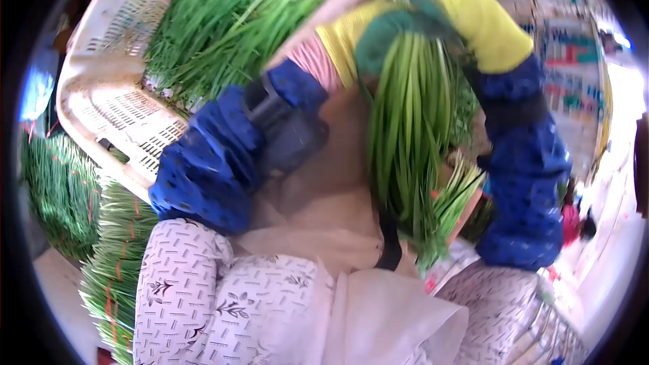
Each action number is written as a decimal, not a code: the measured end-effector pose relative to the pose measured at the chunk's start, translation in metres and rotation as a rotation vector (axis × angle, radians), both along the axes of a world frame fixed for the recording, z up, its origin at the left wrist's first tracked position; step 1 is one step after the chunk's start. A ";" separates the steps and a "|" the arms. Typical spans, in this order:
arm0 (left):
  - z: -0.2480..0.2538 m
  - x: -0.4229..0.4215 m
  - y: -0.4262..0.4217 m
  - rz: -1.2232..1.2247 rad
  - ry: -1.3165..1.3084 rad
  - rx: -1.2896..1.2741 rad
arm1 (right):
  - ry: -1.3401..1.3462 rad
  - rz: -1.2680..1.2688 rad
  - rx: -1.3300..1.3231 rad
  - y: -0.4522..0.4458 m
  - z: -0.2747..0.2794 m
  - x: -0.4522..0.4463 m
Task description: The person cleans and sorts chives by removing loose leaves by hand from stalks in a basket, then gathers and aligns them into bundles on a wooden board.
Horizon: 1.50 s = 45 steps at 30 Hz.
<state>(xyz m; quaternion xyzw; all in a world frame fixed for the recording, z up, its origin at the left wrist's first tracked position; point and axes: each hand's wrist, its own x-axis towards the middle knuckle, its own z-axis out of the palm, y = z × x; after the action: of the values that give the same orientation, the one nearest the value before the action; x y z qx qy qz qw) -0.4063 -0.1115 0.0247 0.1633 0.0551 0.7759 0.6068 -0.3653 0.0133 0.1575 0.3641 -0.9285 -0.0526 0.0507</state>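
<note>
My left hand (395, 37), in a yellow glove with a green palm, is closed around a bunch of garlic chives (412, 122). The long flat leaves hang down in front of my apron. Just above it, my right hand (446, 0), gloved the same way, reaches across the top of the bunch near the frame's upper edge. Its fingers are smeared by motion, so their grip cannot be made out. The upper end of the bunch is hidden behind the gloves. A dark device (287, 128) is strapped on my left blue sleeve (209, 162).
A white plastic crate (111, 118) at the upper left holds loose green chives (216, 34). Below it stand stacked green bundles (118, 257) with red ties. More cut greens (460, 196) lie beyond the hanging leaves. Printed sacks or packaging (568, 54) stand at the upper right.
</note>
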 end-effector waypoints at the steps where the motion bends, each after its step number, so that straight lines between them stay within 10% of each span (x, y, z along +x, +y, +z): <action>1: 0.002 0.001 0.004 -0.003 0.009 0.004 | 0.071 -0.053 -0.062 0.019 -0.008 0.003; 4: 0.016 0.000 0.009 0.000 0.094 0.039 | 0.184 -0.372 -0.214 0.061 0.014 0.044; 7: 0.042 -0.006 0.016 -0.028 0.173 0.124 | -0.127 -0.851 -1.196 0.053 0.044 0.131; 12: 0.099 0.011 0.037 -0.024 0.463 0.372 | 0.090 -1.165 -1.387 0.047 0.086 0.269; 19: 0.141 0.151 0.047 -0.357 0.554 0.443 | 0.167 -0.993 -1.875 0.025 0.070 0.394; 24: 0.148 0.221 0.040 -0.530 0.558 0.453 | 0.245 -0.869 -1.733 0.030 0.067 0.434; 39: 0.150 0.356 0.079 -0.811 0.204 0.399 | 0.550 -1.734 -0.509 -0.032 0.099 0.429; 45: 0.128 0.456 0.126 -0.928 -0.175 0.204 | 0.499 -2.241 -0.523 -0.096 0.119 0.541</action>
<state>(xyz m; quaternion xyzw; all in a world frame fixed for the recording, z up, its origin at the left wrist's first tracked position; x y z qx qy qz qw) 0.0495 0.0142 0.1532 0.1633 -0.1511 0.4357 0.8722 0.1756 -0.0831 0.2764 -0.6972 -0.6769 0.0544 0.2297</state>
